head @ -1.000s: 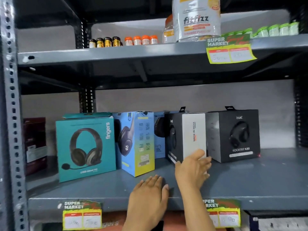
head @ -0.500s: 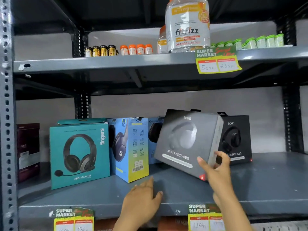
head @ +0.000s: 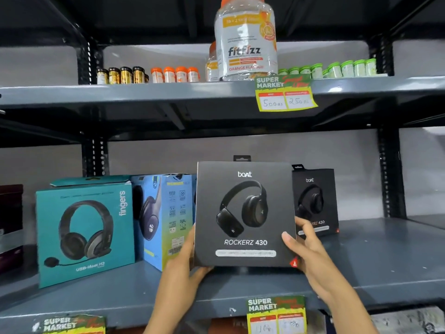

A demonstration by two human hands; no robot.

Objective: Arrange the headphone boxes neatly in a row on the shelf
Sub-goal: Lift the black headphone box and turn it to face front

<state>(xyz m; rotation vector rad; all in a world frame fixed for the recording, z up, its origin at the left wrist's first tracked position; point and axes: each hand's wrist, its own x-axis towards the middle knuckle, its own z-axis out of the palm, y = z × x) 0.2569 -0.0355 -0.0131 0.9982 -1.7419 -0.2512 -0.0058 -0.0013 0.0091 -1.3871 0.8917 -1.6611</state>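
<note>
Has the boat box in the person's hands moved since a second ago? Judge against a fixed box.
Yes. The held boat box has turned face-front and come forward, now overlapping the second boat box standing behind on the shelf.

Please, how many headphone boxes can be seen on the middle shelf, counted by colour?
Black boat boxes: 2, the held box and the rear box
Teal box: 1
Light blue box: 1, with a blue edge behind it that may be another
Total: 4 clearly visible

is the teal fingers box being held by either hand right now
No, the teal fingers box stands alone on the shelf; both hands grip the black boat box.
</note>
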